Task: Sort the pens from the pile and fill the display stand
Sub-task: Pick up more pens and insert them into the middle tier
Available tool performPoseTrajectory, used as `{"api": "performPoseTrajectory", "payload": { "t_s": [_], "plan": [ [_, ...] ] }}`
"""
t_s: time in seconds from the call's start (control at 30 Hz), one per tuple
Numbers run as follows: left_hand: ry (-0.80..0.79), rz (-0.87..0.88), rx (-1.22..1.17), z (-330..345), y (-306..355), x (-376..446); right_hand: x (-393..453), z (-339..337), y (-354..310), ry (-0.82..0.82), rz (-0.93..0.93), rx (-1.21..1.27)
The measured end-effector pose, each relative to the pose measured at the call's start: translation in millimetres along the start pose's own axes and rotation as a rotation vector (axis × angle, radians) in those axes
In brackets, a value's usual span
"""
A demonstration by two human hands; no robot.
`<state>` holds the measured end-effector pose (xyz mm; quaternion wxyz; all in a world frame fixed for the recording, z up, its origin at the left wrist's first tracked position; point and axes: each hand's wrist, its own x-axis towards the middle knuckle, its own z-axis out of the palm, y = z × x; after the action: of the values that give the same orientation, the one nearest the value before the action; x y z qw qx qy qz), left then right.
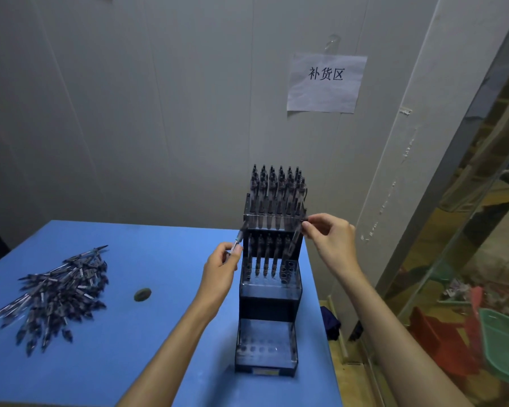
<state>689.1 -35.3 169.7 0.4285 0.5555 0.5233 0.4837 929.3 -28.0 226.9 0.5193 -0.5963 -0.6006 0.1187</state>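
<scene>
Both hands [221, 259] hold pens beneath wall sign [326, 83] reading "补货区".

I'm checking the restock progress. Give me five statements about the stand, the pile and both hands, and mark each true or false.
1. The top tier of the display stand is full of pens. True.
2. The bottom tier is full as well. False: it holds no pens, only open holes.
3. The pile of pens lies on the blue table, left of the stand. True.
4. The left hand is empty. False: it pinches a pen.
5. The right hand rests flat on the table. False: it holds a pen over the middle tier.
</scene>
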Motion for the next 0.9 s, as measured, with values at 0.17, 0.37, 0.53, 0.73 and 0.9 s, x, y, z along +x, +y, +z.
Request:
{"api": "performPoseTrajectory", "payload": {
  "t_s": [0.17, 0.37, 0.53, 0.73, 0.9],
  "plan": [
    [0.013, 0.017, -0.005, -5.4, -3.1, 0.5, -8.5, 6.3, 9.1, -0.009, -0.062, -0.107],
    [0.004, 0.021, -0.008, -6.9, -6.2, 1.1, -16.9, 18.5, 22.0, -0.034, -0.032, -0.138],
    [-0.006, 0.018, -0.011, -8.9, -8.1, 2.4, -28.3, 30.3, 34.5, -0.098, 0.029, -0.178],
    [-0.027, 0.011, -0.055, -11.8, -8.1, 2.3, -27.1, 25.2, 35.9, -0.077, 0.043, -0.248],
    [-0.054, 0.034, -0.047, -12.8, 1.0, 0.0, -23.4, 26.1, 5.4, -0.13, 0.013, -0.018]
  ]
}}
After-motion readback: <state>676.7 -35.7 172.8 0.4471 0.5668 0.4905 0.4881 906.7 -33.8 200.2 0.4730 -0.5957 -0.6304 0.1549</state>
